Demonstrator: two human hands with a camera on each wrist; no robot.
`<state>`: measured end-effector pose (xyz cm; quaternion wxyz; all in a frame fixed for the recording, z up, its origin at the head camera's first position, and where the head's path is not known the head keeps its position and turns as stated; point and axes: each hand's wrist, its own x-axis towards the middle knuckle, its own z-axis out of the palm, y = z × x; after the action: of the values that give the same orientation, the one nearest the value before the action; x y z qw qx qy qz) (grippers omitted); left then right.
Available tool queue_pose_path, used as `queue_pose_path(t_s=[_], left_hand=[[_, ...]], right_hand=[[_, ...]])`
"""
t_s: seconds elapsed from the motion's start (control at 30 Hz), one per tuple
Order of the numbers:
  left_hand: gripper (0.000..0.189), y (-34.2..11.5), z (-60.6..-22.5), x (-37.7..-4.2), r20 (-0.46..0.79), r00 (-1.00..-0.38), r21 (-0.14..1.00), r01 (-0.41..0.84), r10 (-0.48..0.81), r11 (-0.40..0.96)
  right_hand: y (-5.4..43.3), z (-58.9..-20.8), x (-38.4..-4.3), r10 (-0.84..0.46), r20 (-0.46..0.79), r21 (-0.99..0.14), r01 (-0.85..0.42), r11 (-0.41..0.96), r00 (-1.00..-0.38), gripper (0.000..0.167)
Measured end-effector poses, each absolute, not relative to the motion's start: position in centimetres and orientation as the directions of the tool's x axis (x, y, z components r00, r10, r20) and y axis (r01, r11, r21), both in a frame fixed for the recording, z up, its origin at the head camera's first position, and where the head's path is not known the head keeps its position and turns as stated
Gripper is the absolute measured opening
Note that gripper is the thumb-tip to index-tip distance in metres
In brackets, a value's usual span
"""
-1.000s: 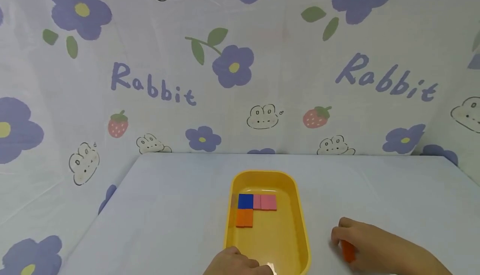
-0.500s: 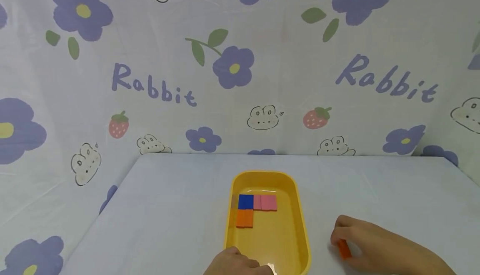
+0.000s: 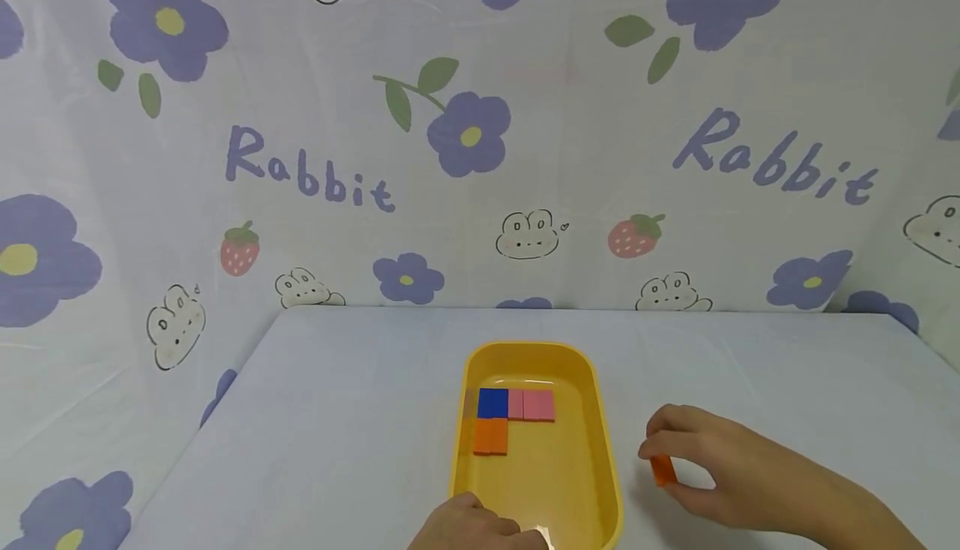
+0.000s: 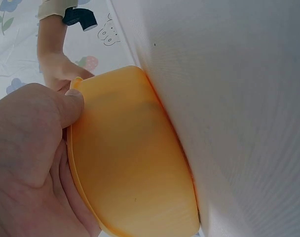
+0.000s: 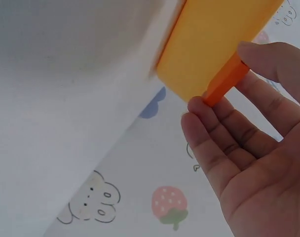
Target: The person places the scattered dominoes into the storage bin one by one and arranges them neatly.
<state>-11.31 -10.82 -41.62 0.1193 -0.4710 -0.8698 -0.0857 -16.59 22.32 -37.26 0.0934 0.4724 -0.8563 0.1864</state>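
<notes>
A yellow tray (image 3: 547, 479) stands on the table in the head view. Inside, toward its far left, lie a blue square (image 3: 492, 403), two pink pieces (image 3: 538, 406) beside it, and orange pieces (image 3: 491, 437) just below the blue. My left hand (image 3: 480, 527) grips the tray's near rim; the left wrist view shows the thumb on the outer wall (image 4: 130, 153) and the fingers behind the rim. To the right of the tray, my right hand (image 3: 738, 467) pinches a small orange block (image 3: 663, 470) between thumb and fingertips. The right wrist view shows the block (image 5: 226, 81) lengthwise across that pinch.
A white cloth covers the table (image 3: 360, 417). Behind it rises a backdrop (image 3: 570, 158) printed with purple flowers, strawberries and rabbits. The tray's right wall (image 3: 604, 433) stands between my right hand and the coloured pieces.
My right hand has moved up and left toward the tray, carrying the orange block, which has shifted out to the fingertips. The left hand and tray stay put.
</notes>
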Motion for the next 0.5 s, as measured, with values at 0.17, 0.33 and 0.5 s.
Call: queue_pose_path(t_s=[0.17,0.33,0.5], left_hand=[[0.019,-10.8,-41.6,-11.4,0.258,-0.54,0.062,0.837,0.801,0.544],[0.018,-10.7,-41.5,-11.4,0.235,-0.552,0.085,0.832,0.8,0.549],[0.019,-10.7,-41.6,-11.4,0.245,-0.558,0.067,0.826,0.793,0.56]], right_hand=[[21.7,-36.9,-16.8,-0.772,0.379,-0.211,-0.86,0.464,-0.51,0.044],[21.0,-36.4,-17.0,-0.776,0.408,-0.188,-0.876,0.445,-0.482,0.043],[20.3,-35.6,-16.9,-0.77,0.355,-0.224,-0.848,0.48,-0.53,0.039]])
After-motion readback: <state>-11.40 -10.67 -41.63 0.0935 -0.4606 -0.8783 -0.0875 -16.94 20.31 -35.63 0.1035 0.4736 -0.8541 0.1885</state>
